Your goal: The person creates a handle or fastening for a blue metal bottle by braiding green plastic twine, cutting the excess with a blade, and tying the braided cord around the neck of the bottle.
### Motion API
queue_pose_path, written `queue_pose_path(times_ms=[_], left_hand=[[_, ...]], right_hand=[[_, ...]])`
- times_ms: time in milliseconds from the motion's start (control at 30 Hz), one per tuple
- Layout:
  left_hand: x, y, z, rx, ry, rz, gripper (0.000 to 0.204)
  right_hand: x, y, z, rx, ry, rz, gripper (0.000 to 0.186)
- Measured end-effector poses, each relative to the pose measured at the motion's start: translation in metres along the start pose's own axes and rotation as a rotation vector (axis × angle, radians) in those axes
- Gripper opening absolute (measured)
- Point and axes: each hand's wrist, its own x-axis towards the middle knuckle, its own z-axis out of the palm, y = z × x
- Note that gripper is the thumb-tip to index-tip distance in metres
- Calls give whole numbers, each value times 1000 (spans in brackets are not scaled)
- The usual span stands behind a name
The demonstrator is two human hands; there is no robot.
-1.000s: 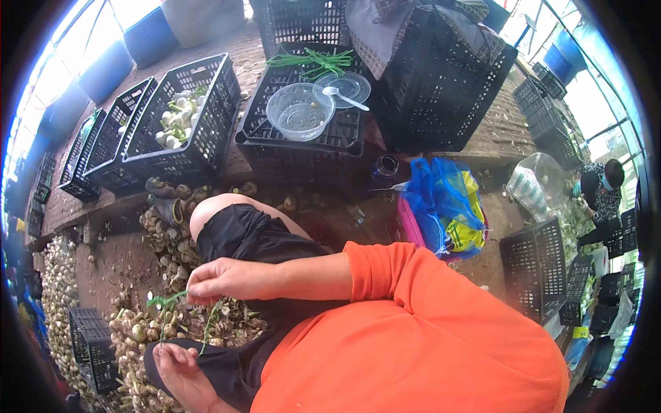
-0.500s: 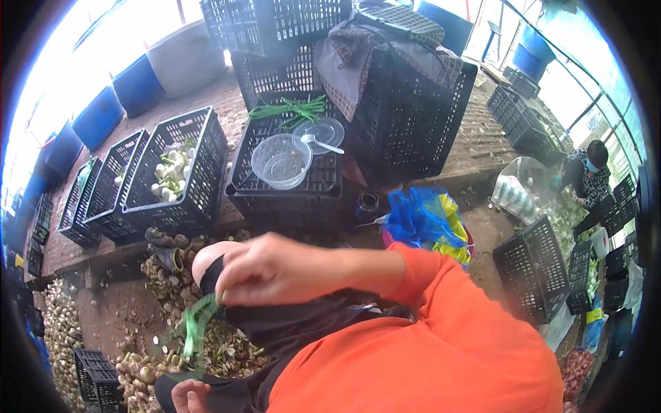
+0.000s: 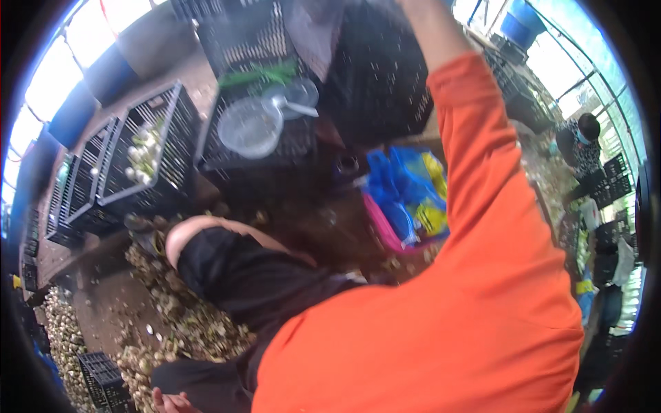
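Observation:
My right arm, in an orange sleeve [image 3: 496, 186], reaches up and away. Its bare forearm [image 3: 437, 31] runs out past the top edge, so the right hand and anything in it are hidden. My left hand [image 3: 173, 401] is low at the left, partly cut off by the lower edge beside my dark trouser leg [image 3: 196, 382]. Its visible fingers are a little apart, with nothing seen in them. Close by lies a heap of pale bulbs and dry peelings [image 3: 200, 327]. My bent knee [image 3: 189, 237] stands above that heap.
An upturned black crate [image 3: 275, 148] bears a clear bowl [image 3: 249, 131], a white spoon [image 3: 296, 107] and green stalks [image 3: 265, 72]. Crates with white bulbs [image 3: 144, 155] stand left. A pink tub [image 3: 385, 230] holds blue and yellow bags. Another person [image 3: 584, 148] sits far right.
My right hand, which held a green strip over the peelings, has swung up and out of view. The view has shifted, and the left hand sits slightly further left.

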Motion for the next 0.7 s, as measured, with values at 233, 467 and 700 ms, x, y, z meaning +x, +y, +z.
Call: queue_pose_path(times_ms=[233, 467, 700], left_hand=[[-5, 45, 26, -887, 77, -105, 34], [0, 65, 16, -798, 226, -148, 33], [2, 64, 31, -622, 231, -127, 33]], right_hand=[[-199, 44, 9, -327, -33, -190, 24], [-298, 155, -55, -1009, -535, 130, 37], [-276, 235, -34, -1726, -839, 38, 70]])
